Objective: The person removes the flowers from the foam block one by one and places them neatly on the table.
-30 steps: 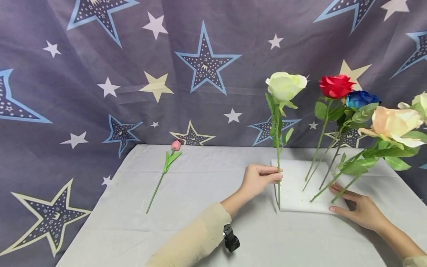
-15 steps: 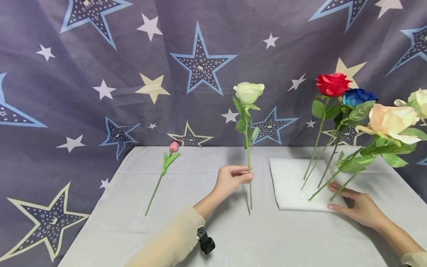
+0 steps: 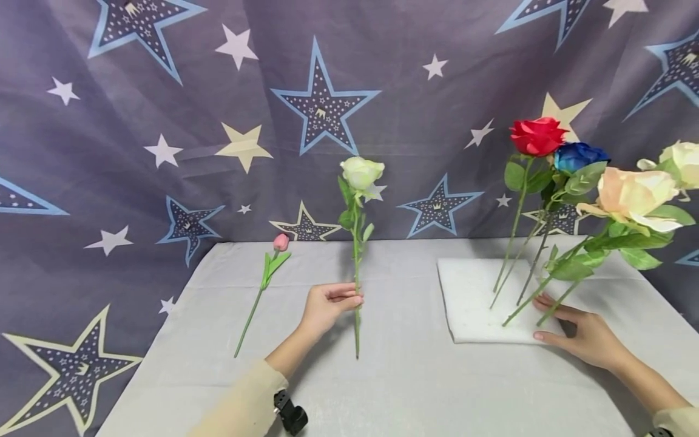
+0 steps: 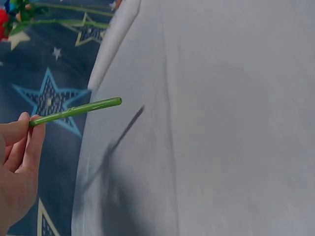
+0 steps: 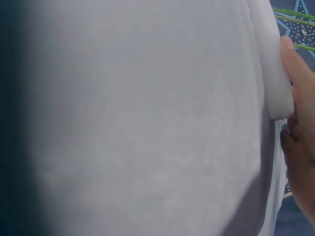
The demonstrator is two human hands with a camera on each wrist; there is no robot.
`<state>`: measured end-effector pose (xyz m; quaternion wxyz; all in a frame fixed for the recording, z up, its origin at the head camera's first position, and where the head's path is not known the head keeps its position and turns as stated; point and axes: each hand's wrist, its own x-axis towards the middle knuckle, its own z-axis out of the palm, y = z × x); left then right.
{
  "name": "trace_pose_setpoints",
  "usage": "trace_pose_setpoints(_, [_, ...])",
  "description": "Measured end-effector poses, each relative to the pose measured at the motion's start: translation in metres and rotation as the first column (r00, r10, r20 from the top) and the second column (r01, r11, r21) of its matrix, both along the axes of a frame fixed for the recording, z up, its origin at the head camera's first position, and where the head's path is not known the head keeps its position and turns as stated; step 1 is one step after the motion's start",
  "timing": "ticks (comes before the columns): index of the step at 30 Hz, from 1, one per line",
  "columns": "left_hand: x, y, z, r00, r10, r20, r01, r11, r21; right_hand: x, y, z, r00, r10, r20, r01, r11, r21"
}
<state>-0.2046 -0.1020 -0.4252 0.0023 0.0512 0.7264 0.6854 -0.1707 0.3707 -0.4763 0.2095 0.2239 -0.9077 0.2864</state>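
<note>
My left hand [image 3: 327,308] pinches the stem of a pale green-white artificial rose [image 3: 362,173] between thumb and fingers. The rose is upright, left of the white foam board [image 3: 474,306]. In the left wrist view its cut stem end [image 4: 93,105] hangs over the cloth, apart from its shadow. My right hand [image 3: 591,341] holds the foam board by its right edge, thumb at the near corner. Standing in the board are a red rose [image 3: 537,136], a blue rose [image 3: 580,158] and a peach rose [image 3: 636,197]. A cream flower [image 3: 682,164] is cut off at the right.
A pink tulip [image 3: 280,243] lies on the grey-white tablecloth [image 3: 415,382] at the left. A dark curtain with stars [image 3: 229,85] hangs behind the table. The tall roses lean over the board's right side, near my right hand.
My left hand has carried the white rose leftward from the foam board's left edge, over the tablecloth. The right hand stays at the board.
</note>
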Motion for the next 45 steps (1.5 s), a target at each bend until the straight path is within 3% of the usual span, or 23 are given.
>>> trace_pose_setpoints(6, [0.006, -0.035, -0.002, 0.995, 0.084, 0.051, -0.083, 0.996, -0.036, 0.000, -0.001, 0.000, 1.000, -0.007, -0.003, 0.007, 1.000, -0.009])
trace_pose_setpoints(11, [0.013, -0.063, -0.001, 0.989, 0.104, 0.109, -0.098, 0.994, -0.057, 0.001, -0.001, 0.000, 1.000, -0.007, 0.006, 0.007, 1.000, -0.005])
trace_pose_setpoints(21, [0.020, -0.111, 0.003, 0.980, 0.079, 0.182, -0.060, 0.992, -0.109, 0.002, 0.000, -0.001, 1.000, -0.001, 0.016, 0.002, 1.000, -0.008])
trace_pose_setpoints(27, [0.017, -0.131, 0.001, 0.976, -0.008, 0.217, 0.019, 0.999, -0.048, 0.002, 0.001, -0.001, 1.000, -0.002, 0.019, 0.002, 1.000, -0.007])
trace_pose_setpoints(37, [0.002, -0.140, -0.008, 0.937, -0.017, 0.349, 0.052, 0.994, -0.092, 0.001, 0.000, -0.002, 1.000, -0.005, 0.009, 0.005, 1.000, -0.002])
trace_pose_setpoints(45, [0.002, -0.146, -0.010, 0.893, 0.033, 0.449, 0.053, 0.983, -0.177, 0.000, 0.000, 0.000, 1.000, 0.008, 0.009, -0.007, 1.000, -0.017])
